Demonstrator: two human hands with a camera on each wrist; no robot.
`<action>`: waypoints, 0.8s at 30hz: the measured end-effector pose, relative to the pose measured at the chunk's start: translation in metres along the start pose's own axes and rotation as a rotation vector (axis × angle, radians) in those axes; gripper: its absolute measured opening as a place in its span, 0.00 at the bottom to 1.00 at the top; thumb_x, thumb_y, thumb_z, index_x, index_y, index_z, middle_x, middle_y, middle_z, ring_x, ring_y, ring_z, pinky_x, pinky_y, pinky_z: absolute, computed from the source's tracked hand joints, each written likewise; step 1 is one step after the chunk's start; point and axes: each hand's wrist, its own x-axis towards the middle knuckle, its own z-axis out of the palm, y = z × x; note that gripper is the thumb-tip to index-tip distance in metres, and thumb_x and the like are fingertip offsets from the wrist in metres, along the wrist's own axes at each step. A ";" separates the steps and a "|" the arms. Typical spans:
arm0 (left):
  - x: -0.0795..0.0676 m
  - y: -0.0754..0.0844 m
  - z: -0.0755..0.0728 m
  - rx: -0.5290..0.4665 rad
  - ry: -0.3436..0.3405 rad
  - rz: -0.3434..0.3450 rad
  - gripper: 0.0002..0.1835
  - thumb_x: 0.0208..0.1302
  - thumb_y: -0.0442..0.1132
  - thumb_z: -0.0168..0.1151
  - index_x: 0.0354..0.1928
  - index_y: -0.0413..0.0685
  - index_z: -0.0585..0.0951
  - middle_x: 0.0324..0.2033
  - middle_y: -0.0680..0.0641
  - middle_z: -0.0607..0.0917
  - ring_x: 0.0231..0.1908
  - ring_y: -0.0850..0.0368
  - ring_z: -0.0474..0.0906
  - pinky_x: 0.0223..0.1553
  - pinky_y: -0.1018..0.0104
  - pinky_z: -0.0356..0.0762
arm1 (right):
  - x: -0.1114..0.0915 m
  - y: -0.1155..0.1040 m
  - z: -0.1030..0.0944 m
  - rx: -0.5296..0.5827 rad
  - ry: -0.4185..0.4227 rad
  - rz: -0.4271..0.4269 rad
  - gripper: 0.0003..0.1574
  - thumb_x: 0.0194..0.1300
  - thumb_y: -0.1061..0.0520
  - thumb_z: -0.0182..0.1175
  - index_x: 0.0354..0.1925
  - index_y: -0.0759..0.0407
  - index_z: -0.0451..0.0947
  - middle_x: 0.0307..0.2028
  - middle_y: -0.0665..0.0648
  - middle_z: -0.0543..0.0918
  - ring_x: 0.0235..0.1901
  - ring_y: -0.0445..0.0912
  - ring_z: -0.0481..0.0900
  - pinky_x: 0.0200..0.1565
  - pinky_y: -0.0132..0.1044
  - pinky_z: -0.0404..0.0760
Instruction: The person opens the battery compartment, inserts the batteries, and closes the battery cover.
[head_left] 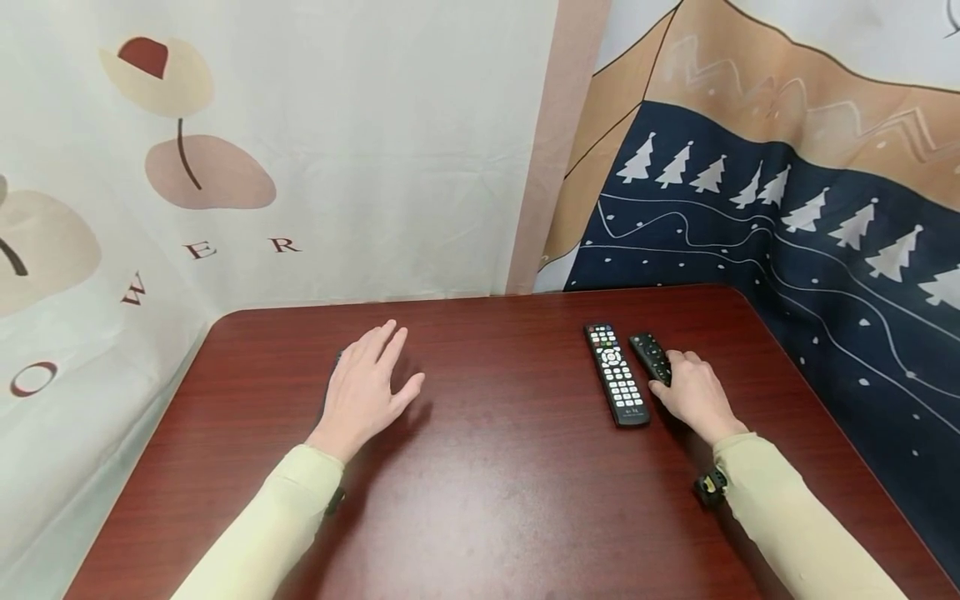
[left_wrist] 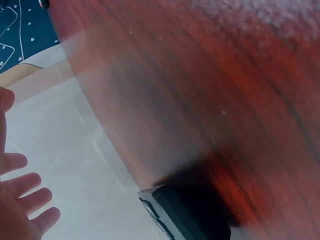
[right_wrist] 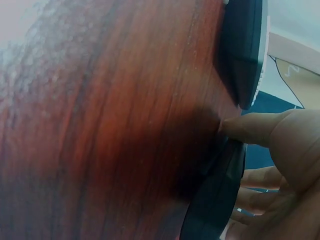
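Observation:
My left hand (head_left: pixel 360 387) is spread with straight fingers above the table's left half. Beneath it lies a dark object, mostly hidden by the hand in the head view; in the left wrist view this black, slab-like object (left_wrist: pixel 192 212) rests on the table, apart from the fingers. At the right, my right hand (head_left: pixel 699 396) holds a small black remote control (head_left: pixel 649 354) near its lower end. In the right wrist view the thumb (right_wrist: pixel 250 127) is at one side of that remote and the fingers at the other. A larger black remote control (head_left: pixel 617 375) with white buttons lies just to its left.
The reddish-brown wooden table (head_left: pixel 495 500) has rounded far corners. A pale printed curtain (head_left: pixel 390 167) hangs behind and to the left, and a navy cloth (head_left: pixel 690 225) with white trees runs along the right edge. A black wrist device (head_left: pixel 709 487) sits at the right cuff.

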 end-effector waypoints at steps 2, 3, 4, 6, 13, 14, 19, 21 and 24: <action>0.001 0.000 0.000 -0.001 -0.003 -0.003 0.38 0.65 0.54 0.64 0.69 0.36 0.74 0.69 0.35 0.74 0.68 0.36 0.70 0.67 0.41 0.68 | 0.000 0.000 0.001 -0.018 0.003 -0.004 0.38 0.66 0.58 0.66 0.64 0.83 0.66 0.51 0.81 0.75 0.46 0.70 0.77 0.50 0.63 0.79; 0.001 -0.001 0.000 -0.001 -0.003 -0.005 0.38 0.64 0.54 0.64 0.69 0.36 0.74 0.69 0.35 0.74 0.68 0.37 0.70 0.67 0.42 0.68 | 0.000 0.000 0.001 -0.024 0.003 -0.003 0.38 0.66 0.58 0.66 0.64 0.83 0.66 0.51 0.80 0.75 0.46 0.70 0.77 0.50 0.63 0.79; 0.002 -0.001 0.000 -0.002 -0.004 -0.007 0.38 0.64 0.54 0.64 0.70 0.36 0.74 0.69 0.36 0.74 0.68 0.37 0.70 0.67 0.42 0.67 | 0.000 -0.001 0.001 -0.030 0.003 -0.002 0.38 0.66 0.58 0.66 0.64 0.82 0.66 0.51 0.81 0.75 0.46 0.71 0.77 0.50 0.64 0.79; 0.002 -0.002 0.000 -0.003 -0.008 -0.011 0.38 0.65 0.54 0.64 0.70 0.36 0.74 0.69 0.36 0.74 0.68 0.37 0.70 0.68 0.42 0.67 | 0.000 -0.001 0.002 -0.035 0.003 0.004 0.38 0.66 0.58 0.66 0.64 0.82 0.66 0.51 0.80 0.75 0.46 0.71 0.76 0.49 0.64 0.79; 0.006 -0.004 -0.002 0.010 -0.018 -0.010 0.37 0.66 0.54 0.64 0.70 0.36 0.73 0.69 0.35 0.74 0.68 0.36 0.70 0.68 0.42 0.67 | 0.000 -0.003 0.003 -0.056 0.004 0.018 0.37 0.67 0.59 0.64 0.64 0.82 0.66 0.51 0.81 0.74 0.47 0.73 0.74 0.50 0.64 0.78; 0.007 -0.005 -0.002 0.012 -0.018 -0.008 0.37 0.66 0.54 0.64 0.70 0.36 0.73 0.69 0.35 0.74 0.68 0.36 0.70 0.68 0.42 0.67 | 0.000 -0.004 0.003 -0.059 0.002 0.022 0.37 0.67 0.59 0.64 0.64 0.82 0.66 0.51 0.81 0.74 0.47 0.73 0.74 0.50 0.64 0.78; 0.010 -0.005 -0.003 0.017 -0.013 -0.002 0.37 0.66 0.53 0.64 0.70 0.36 0.73 0.69 0.35 0.74 0.68 0.36 0.70 0.68 0.41 0.67 | 0.000 -0.005 0.002 -0.083 -0.021 0.038 0.36 0.68 0.59 0.63 0.63 0.83 0.66 0.51 0.82 0.73 0.45 0.72 0.72 0.48 0.63 0.78; 0.012 -0.006 -0.004 0.019 -0.011 0.000 0.37 0.66 0.53 0.64 0.70 0.36 0.73 0.69 0.35 0.74 0.68 0.36 0.70 0.68 0.42 0.67 | 0.001 -0.006 0.001 -0.094 -0.030 0.036 0.36 0.68 0.58 0.63 0.63 0.83 0.66 0.50 0.82 0.72 0.44 0.71 0.71 0.47 0.62 0.77; 0.013 -0.007 -0.004 0.018 -0.008 0.004 0.37 0.66 0.53 0.64 0.70 0.36 0.73 0.69 0.35 0.74 0.68 0.37 0.69 0.68 0.42 0.67 | 0.001 -0.007 -0.001 -0.099 -0.020 0.010 0.35 0.69 0.58 0.62 0.62 0.83 0.67 0.50 0.81 0.73 0.43 0.70 0.71 0.46 0.61 0.77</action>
